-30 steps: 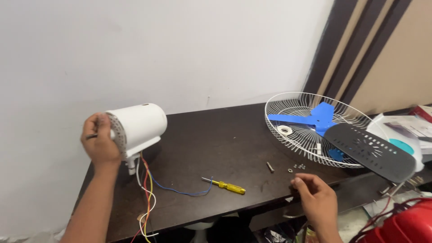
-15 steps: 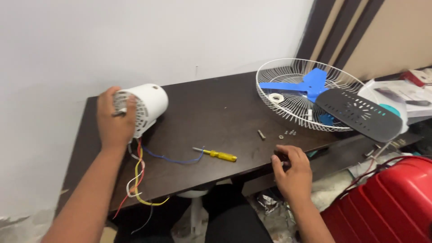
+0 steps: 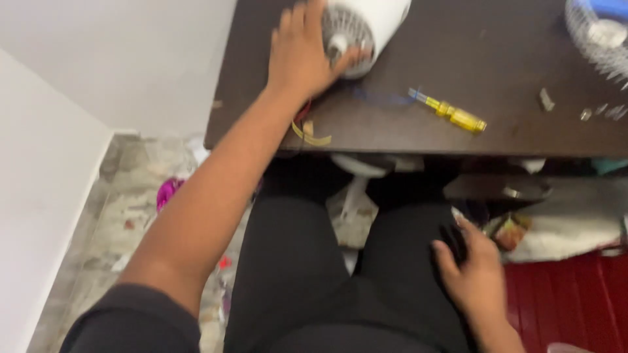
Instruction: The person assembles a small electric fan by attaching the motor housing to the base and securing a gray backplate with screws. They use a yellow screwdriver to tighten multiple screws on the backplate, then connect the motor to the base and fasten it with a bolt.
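The white fan motor housing (image 3: 366,29) lies on its side at the 12 o'clock edge of view, on the dark brown table (image 3: 418,124), its vented grille end facing the person. It sits well in from the table's near edge, with bare tabletop open toward 3 o'clock. The left hand (image 3: 302,55) is spread over the grille end, fingers splayed and pressed against it, thumb across the centre boss; a loose flat hold, not a closed fist. Coloured wires (image 3: 307,127) trail from under the wrist to the table edge. A yellow-handled screwdriver (image 3: 451,112) lies apart at 3 o'clock of the housing, with small screws (image 3: 585,112) and a white wire fan guard (image 3: 598,36) beyond. The right hand (image 3: 474,271) rests open on the person's black-trousered thigh, holding nothing visible. A red case (image 3: 569,301) stands at 4 o'clock.
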